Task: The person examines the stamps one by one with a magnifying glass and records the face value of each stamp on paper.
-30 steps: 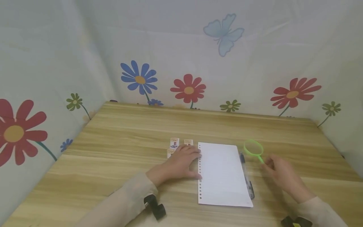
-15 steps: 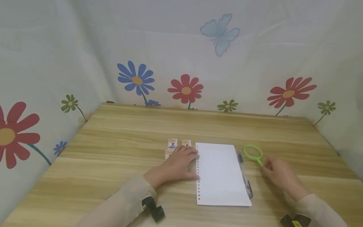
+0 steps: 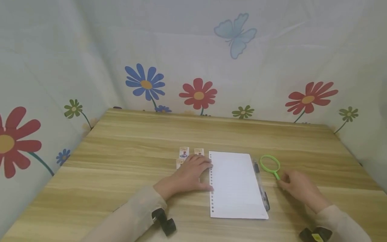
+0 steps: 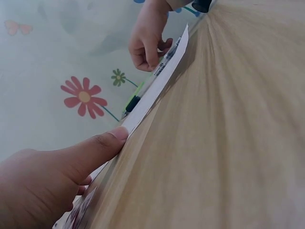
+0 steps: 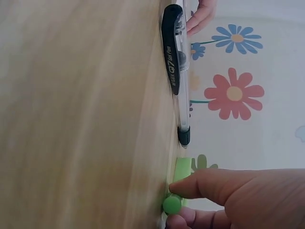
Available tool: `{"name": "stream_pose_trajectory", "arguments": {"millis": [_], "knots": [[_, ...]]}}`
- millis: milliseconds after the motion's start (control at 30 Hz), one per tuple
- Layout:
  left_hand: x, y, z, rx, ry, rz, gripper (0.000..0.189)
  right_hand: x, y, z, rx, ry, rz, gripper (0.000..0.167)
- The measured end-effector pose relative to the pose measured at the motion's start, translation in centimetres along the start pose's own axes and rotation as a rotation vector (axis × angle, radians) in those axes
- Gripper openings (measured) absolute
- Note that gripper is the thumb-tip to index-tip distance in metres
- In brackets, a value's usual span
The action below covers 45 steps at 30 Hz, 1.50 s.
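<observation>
A green magnifying glass [image 3: 270, 164] lies close over the table to the right, and my right hand [image 3: 302, 189] pinches the end of its handle between thumb and fingers. In the right wrist view the handle's green round end [image 5: 172, 204] shows between the fingertips. My left hand [image 3: 188, 174] rests at the punched left edge of a white sheet of paper [image 3: 237, 185], with its thumb and fingertips on that edge. Partly under and behind this hand are several small printed cards [image 3: 184, 152]. Between the paper and the magnifying glass lies a clear gel pen [image 3: 261, 186] with black parts.
The wooden table [image 3: 136, 134] reaches back to a pale curtain [image 3: 169, 43] printed with flowers and a butterfly. The same cloth runs along both sides. A black strap mount sits on each wrist.
My right hand has brought the ring of the magnifying glass down toward the table. The left hand stays at the paper's edge. The head view has shifted slightly.
</observation>
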<state>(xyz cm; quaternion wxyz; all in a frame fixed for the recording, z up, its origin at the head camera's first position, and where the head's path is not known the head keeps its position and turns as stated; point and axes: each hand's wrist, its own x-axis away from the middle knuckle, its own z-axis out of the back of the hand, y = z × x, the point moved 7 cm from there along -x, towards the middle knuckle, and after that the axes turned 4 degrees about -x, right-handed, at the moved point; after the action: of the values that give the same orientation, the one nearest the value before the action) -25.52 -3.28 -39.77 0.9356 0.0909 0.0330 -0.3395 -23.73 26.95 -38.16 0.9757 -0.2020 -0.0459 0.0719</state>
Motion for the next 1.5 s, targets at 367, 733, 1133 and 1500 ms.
{"name": "stream_pose_trajectory", "arguments": {"millis": [367, 733, 1133, 1500], "knots": [[-0.1, -0.3, -0.4, 0.006, 0.009, -0.005, 0.080, -0.8, -0.9, 1.8, -0.004, -0.024, 0.007, 0.018], [-0.1, -0.3, -0.1, 0.023, 0.001, 0.003, 0.080, -1.4, -4.9, 1.9, -0.026, -0.023, 0.148, 0.018], [0.0, -0.1, 0.0, 0.024, 0.008, -0.004, 0.079, -1.7, -6.5, 0.1, -0.067, -0.050, 0.292, 0.020], [0.0, -0.1, 0.0, 0.037, 0.001, 0.005, 0.079, -2.2, -6.8, -1.2, 0.005, -0.077, 0.349, 0.016]]}}
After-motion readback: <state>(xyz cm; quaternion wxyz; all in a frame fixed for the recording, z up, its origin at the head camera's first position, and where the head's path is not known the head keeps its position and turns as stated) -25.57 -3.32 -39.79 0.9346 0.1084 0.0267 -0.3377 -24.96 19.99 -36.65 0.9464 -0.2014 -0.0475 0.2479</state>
